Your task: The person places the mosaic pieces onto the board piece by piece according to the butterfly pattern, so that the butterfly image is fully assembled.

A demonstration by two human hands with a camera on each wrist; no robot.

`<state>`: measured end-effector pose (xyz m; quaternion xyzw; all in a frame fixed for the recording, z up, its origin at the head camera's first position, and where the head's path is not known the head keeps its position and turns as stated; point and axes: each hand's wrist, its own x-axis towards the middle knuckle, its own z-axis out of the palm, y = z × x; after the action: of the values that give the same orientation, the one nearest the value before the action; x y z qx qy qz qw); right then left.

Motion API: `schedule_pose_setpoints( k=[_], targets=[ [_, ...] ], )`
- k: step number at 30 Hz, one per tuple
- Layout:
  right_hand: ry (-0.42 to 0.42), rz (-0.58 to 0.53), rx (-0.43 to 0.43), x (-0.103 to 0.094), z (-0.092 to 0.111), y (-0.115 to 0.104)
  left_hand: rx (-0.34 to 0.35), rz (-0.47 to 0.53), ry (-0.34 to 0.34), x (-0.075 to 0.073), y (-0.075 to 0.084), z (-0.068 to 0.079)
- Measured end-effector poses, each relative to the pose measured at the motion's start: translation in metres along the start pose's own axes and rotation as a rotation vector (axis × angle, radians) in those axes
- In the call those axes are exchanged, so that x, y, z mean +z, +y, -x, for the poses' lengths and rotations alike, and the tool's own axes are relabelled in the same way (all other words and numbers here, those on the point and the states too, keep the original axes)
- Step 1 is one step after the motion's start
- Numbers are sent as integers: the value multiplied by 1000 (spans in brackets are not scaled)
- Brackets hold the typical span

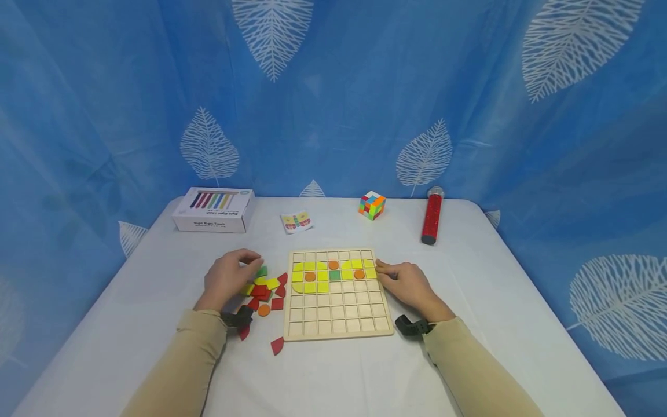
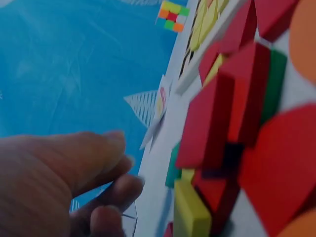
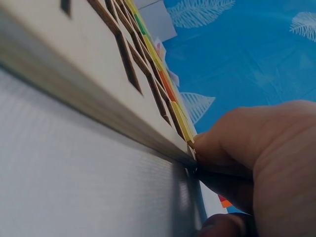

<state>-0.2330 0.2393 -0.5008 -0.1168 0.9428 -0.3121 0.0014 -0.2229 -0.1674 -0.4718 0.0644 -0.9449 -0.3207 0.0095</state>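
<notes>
A wooden grid board [image 1: 339, 313] lies on the table, its upper rows partly filled with yellow tiles [image 1: 323, 276], orange discs and a green square [image 1: 334, 275]. My right hand [image 1: 411, 285] pinches the board's right edge near a yellow tile; the right wrist view shows the thumb [image 3: 210, 148] at that rim. Left of the board is a loose pile of red, yellow, green and orange pieces [image 2: 207, 123]. Over the pile's far left side hovers my left hand [image 1: 229, 278], fingers loosely bent, with nothing between thumb and fingertips in the left wrist view.
Behind the board lie a small pattern card [image 1: 296, 222], a puzzle cube [image 1: 372, 205] and a red glittery tube [image 1: 432, 217]. A white box [image 1: 211, 220] stands at the back left. One red quarter piece [image 1: 277, 346] lies near the board's front left corner.
</notes>
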Motion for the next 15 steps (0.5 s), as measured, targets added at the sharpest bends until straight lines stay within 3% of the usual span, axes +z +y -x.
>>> schedule_pose_setpoints(
  k=[8,15],
  targets=[
    [2,-2,4,0,1,-1,-2,-36,-106,2,-6,-3],
    [3,-11,10,0,1,-1,-39,-74,-119,4,-5,-5]
  ],
)
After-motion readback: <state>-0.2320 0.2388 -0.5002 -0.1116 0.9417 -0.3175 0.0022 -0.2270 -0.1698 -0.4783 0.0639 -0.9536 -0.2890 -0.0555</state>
